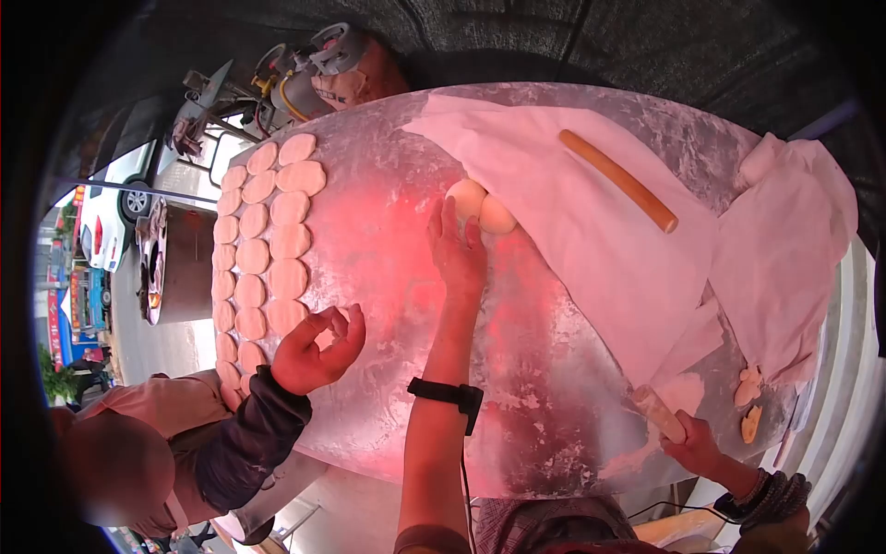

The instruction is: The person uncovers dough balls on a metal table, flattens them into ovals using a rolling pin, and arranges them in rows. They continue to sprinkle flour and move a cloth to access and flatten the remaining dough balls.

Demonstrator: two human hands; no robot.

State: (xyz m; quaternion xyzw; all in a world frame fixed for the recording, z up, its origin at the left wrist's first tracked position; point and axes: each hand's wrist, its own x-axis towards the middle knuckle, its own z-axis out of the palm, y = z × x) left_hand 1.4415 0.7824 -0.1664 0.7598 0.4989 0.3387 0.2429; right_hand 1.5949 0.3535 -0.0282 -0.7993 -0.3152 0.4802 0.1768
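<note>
My left hand (459,249) reaches over the middle of the table, fingers apart, with fingertips right at the edge of a pale round dough ball (468,196). A second dough ball (498,216) sits against the first, at the edge of a large pinkish cloth (600,249). Near the table's front right, my right hand (699,449) is closed around one end of a short wooden rolling pin (657,413). The pin's far end points toward the cloth. Another, longer rolling pin (618,180) lies on the cloth.
Flattened dough rounds (251,255) lie in rows along the table's left side. Another person's hand (323,349) hovers beside them. At right are a bunched cloth (784,249) and dough scraps (750,406). Gas cylinders (355,74) stand beyond the far edge of the flour-dusted table (388,268).
</note>
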